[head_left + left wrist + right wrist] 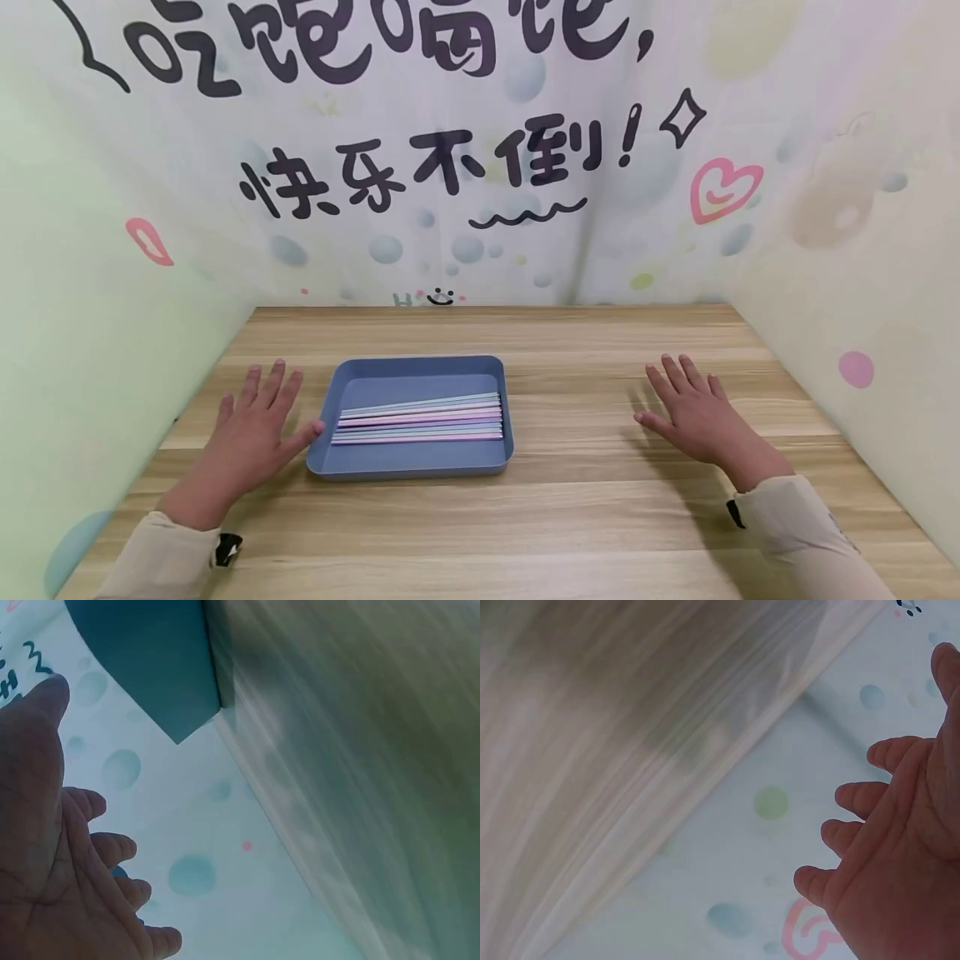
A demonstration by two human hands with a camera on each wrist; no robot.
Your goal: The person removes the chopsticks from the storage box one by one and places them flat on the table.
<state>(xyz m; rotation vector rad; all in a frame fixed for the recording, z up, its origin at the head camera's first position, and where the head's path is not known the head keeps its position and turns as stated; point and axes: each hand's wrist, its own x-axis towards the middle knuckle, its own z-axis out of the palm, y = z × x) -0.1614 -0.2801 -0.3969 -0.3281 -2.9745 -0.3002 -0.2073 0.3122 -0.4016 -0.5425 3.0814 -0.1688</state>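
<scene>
A blue rectangular tray [420, 460] lies on the wooden table, left of the middle. Inside it several thin pastel sticks [420, 419], which look like chopsticks or straws, lie side by side in pink, lilac and pale blue. My left hand [251, 437] is spread just left of the tray, its thumb tip close to the tray's left rim; whether they touch I cannot tell. In the left wrist view the tray's side [157, 667] shows beyond the thumb. Well to the right of the tray, my right hand [697, 417] is held over the table with fingers spread, holding nothing.
The wood-grain table [525, 533] reaches back to a printed cloth wall [450, 250] with dark lettering and coloured dots. Pale walls stand along the left side [90, 333] and the right side [862, 292].
</scene>
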